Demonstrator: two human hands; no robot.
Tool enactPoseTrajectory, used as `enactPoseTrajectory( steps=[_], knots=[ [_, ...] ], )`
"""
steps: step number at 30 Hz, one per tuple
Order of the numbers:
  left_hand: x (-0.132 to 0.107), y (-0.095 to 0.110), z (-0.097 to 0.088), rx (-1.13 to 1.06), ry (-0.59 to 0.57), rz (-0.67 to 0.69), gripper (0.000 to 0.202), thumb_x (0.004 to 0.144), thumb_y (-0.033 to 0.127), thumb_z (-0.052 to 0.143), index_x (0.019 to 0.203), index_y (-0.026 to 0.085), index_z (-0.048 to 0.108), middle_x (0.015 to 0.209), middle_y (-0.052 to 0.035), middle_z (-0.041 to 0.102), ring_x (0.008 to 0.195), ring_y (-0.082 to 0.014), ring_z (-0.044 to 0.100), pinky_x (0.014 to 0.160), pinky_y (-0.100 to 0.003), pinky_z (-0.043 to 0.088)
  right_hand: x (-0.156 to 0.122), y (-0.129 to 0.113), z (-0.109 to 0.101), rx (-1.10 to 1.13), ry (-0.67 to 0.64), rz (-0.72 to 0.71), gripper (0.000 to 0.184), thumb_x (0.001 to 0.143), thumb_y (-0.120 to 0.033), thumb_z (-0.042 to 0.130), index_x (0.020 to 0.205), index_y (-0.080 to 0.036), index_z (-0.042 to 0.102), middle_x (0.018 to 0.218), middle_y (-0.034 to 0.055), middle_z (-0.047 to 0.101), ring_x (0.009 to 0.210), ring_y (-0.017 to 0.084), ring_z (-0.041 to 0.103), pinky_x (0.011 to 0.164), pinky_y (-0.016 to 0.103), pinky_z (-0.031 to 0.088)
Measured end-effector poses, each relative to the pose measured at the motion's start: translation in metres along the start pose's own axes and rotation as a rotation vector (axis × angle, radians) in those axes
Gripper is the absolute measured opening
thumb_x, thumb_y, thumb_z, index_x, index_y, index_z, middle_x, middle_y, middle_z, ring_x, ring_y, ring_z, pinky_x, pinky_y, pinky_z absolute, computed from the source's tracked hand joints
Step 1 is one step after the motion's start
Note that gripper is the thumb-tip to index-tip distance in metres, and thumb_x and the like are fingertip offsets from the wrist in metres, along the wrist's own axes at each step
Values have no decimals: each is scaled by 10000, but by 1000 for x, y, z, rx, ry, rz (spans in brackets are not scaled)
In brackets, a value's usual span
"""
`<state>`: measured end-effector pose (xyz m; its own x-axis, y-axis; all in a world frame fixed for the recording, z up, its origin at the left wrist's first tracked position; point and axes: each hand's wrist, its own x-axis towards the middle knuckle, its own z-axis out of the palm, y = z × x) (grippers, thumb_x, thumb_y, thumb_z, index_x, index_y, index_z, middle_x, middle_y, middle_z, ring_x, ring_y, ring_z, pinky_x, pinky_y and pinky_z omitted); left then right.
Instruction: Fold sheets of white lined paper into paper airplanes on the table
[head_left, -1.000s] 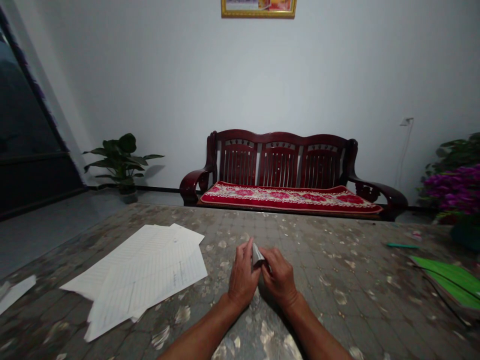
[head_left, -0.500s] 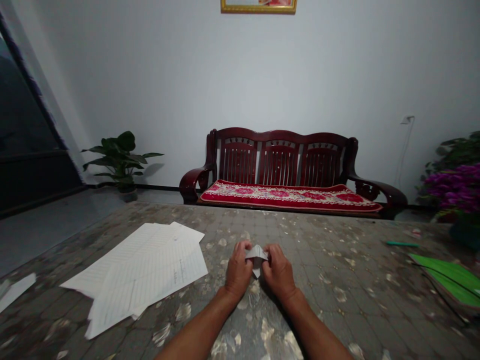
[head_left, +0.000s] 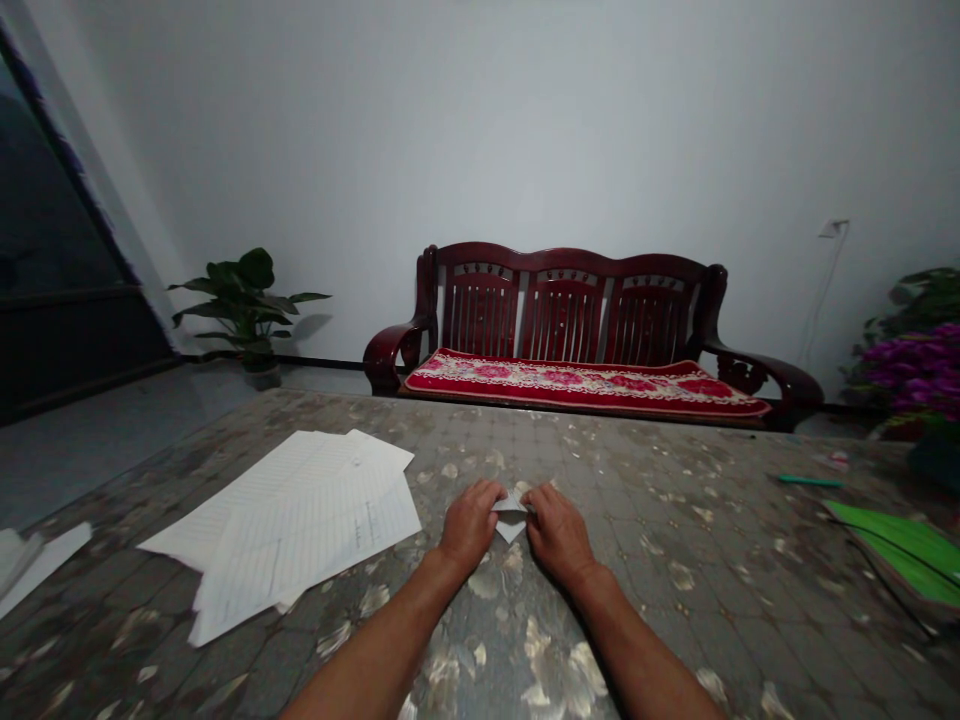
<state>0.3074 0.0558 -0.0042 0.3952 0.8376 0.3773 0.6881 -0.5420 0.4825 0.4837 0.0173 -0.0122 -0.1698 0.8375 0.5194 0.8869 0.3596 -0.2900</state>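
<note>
A small folded piece of white paper (head_left: 511,530) lies low over the patterned tablecloth in the middle, its lower corner pointing toward me. My left hand (head_left: 472,522) pinches its left side between thumb and fingers. On the opposite side my right hand (head_left: 556,530) grips the right edge the same way. Between the hands an upper flap arches above the lower point, with a dark gap under it. My fingertips cover both ends of the paper.
Lined paper sheets (head_left: 300,530) with handwriting lie loosely stacked to the left, and more white paper (head_left: 45,570) sits at the far left. On the right are a green pen (head_left: 810,481) and a bright green flat item (head_left: 900,550) with a dark cord. A wooden bench (head_left: 562,310) stands beyond the table (head_left: 675,470).
The folded paper, raised to a peak earlier, is now flatter and wider, with its lower corner more spread. Both hands still hold it. The view has tilted slightly downward.
</note>
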Motion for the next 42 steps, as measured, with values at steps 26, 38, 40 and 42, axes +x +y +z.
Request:
enactPoseTrajectory(
  steps=[26, 38, 40, 42],
  knots=[
    [-7, -26, -17, 122, -108, 335, 215, 917, 143, 538, 1043, 233, 689, 963, -52, 676, 949, -206, 606, 860, -319, 466, -1, 2, 0, -57, -65, -167, 266, 877, -108, 521, 1035, -230, 697, 1034, 64, 714, 949, 189, 634, 846, 303, 472],
    [-6, -32, -17, -24, -164, 260, 273, 906, 159, 524, 1076, 250, 719, 1102, -43, 725, 1029, -206, 641, 968, -349, 475, -2, 1, -2, -51, -121, -172, 290, 891, -131, 538, 1081, -249, 722, 1128, 68, 725, 1023, 199, 666, 905, 343, 505],
    [-7, -32, -17, -31, -178, 238, 294, 897, 153, 526, 1095, 252, 720, 1143, -36, 721, 1063, -210, 638, 996, -362, 469, -2, 1, -2, -59, -128, -179, 278, 898, -141, 537, 1074, -247, 724, 1127, 68, 723, 1025, 199, 663, 904, 341, 504],
    [-8, -33, -17, -18, -184, 235, 320, 878, 132, 531, 1108, 253, 718, 1181, -37, 711, 1091, -215, 635, 1012, -375, 468, -2, 1, -2, -66, -133, -187, 281, 903, -136, 523, 1069, -242, 724, 1127, 72, 720, 1025, 200, 657, 901, 339, 501]
  ],
)
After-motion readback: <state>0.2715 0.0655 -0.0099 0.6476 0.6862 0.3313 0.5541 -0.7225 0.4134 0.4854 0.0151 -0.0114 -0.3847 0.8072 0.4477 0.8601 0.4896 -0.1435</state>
